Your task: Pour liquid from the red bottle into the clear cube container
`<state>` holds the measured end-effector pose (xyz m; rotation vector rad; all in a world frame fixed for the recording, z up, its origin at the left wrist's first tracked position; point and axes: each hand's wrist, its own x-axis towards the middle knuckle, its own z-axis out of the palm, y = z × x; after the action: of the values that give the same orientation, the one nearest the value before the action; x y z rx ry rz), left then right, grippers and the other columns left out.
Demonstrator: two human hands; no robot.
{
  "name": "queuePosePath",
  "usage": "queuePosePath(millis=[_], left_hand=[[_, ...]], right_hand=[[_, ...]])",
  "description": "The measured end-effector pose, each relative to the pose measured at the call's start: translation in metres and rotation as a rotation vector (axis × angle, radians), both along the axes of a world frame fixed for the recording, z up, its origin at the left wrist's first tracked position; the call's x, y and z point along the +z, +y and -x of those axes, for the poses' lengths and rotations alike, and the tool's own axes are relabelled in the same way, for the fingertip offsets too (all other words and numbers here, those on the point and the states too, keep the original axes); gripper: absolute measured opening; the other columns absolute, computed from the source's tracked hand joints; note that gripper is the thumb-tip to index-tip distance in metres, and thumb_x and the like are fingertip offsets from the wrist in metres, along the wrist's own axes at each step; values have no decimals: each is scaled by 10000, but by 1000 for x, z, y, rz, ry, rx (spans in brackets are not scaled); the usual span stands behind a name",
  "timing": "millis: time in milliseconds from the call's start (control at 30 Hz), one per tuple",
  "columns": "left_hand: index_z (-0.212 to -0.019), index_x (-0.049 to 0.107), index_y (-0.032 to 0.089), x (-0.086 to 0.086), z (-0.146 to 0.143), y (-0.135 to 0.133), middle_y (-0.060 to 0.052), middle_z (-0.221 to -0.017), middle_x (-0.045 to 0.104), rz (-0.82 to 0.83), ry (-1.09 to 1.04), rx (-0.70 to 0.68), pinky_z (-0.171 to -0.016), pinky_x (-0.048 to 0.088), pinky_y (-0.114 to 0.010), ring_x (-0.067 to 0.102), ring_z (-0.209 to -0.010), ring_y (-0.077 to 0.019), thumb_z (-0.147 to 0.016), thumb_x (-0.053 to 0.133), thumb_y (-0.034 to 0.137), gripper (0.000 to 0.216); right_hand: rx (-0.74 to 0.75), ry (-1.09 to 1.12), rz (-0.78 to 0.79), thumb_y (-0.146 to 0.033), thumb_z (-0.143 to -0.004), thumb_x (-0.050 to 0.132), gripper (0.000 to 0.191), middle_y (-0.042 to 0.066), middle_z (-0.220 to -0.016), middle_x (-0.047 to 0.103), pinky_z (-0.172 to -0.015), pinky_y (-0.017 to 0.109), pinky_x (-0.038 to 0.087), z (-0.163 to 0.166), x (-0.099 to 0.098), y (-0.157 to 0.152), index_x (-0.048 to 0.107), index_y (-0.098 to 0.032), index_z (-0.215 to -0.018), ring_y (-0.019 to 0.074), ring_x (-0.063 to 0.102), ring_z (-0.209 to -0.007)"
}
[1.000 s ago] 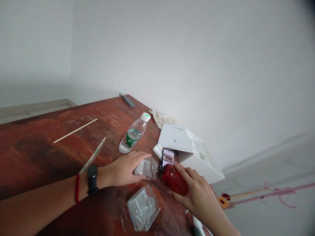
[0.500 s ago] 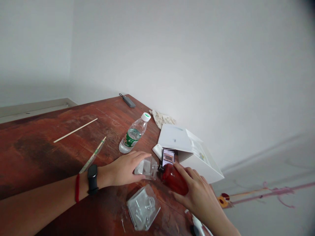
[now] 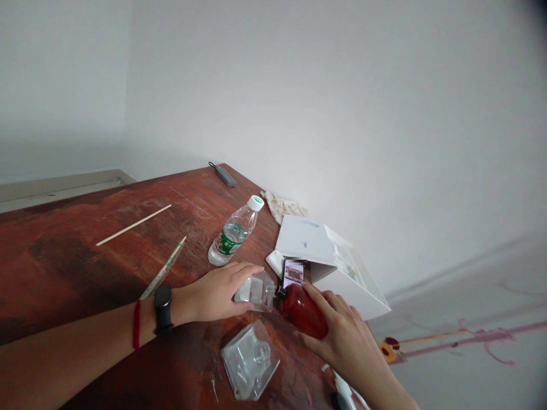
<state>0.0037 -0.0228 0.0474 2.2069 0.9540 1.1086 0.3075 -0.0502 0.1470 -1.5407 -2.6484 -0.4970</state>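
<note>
My left hand [image 3: 226, 293] is closed round a small clear square bottle [image 3: 260, 293], its neck pointing right. In my right hand [image 3: 337, 319] is a red, rounded, glossy bottle [image 3: 304, 310] with a black neck [image 3: 281, 292]. The black neck meets the mouth of the clear bottle; whether it sits inside cannot be made out. Below my left hand, a clear square plastic container [image 3: 250, 361] rests on the table. Behind that hand stands a water bottle [image 3: 231, 236] with a green label and white cap, partly filled.
A phone [image 3: 293, 272] leans against a white box [image 3: 305, 239] on the wooden table [image 3: 77, 228]. Two thin sticks lie at left, one bare [image 3: 133, 225], one in a wrapper [image 3: 166, 265]. A grey device [image 3: 224, 175] and a cloth [image 3: 284, 206] are near the wall.
The whole view has shifted very slightly to the right. Both hands keep their hold, with the two bottles still mouth to mouth.
</note>
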Motion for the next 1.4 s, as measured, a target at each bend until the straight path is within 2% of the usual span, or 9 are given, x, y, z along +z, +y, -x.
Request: queuePosePath(millis=[433, 933, 1133, 1400], left_hand=[[-1554, 498, 248, 0, 1, 0, -147, -1550, 622, 16, -6, -7, -1227, 440, -508, 592, -1434, -354, -898, 869, 275, 754], [-1551, 507, 248, 2, 1, -1, -140, -1550, 626, 21, 2, 4, -1224, 448, -512, 595, -1430, -356, -892, 872, 262, 754], [-1551, 501, 276, 1, 1, 0, -129, -1543, 632, 0, 4, -4, -1214, 461, -510, 608, -1417, -356, -873, 889, 256, 782], [-1557, 505, 220, 1, 0, 2, -148, -1557, 623, 28, 15, -1, -1233, 440, -505, 594, -1435, -360, -869, 889, 238, 789]], right_hand=[[12, 1, 3, -301, -803, 790, 766, 129, -1245, 747, -905, 496, 618, -1, 1, 1, 557, -295, -1533, 356, 741, -1050], [8, -8, 0, -352, -822, 806, 722, 133, -1221, 758, -893, 491, 621, 1, 1, 1, 591, -285, -1508, 356, 748, -1036], [-10, -18, 29, -317, -813, 807, 736, 135, -1229, 756, -887, 483, 622, 2, 4, 1, 585, -282, -1514, 354, 744, -1049], [-12, -22, 18, -303, -801, 809, 762, 130, -1246, 754, -892, 487, 620, 1, 2, 1, 568, -298, -1524, 355, 746, -1053]])
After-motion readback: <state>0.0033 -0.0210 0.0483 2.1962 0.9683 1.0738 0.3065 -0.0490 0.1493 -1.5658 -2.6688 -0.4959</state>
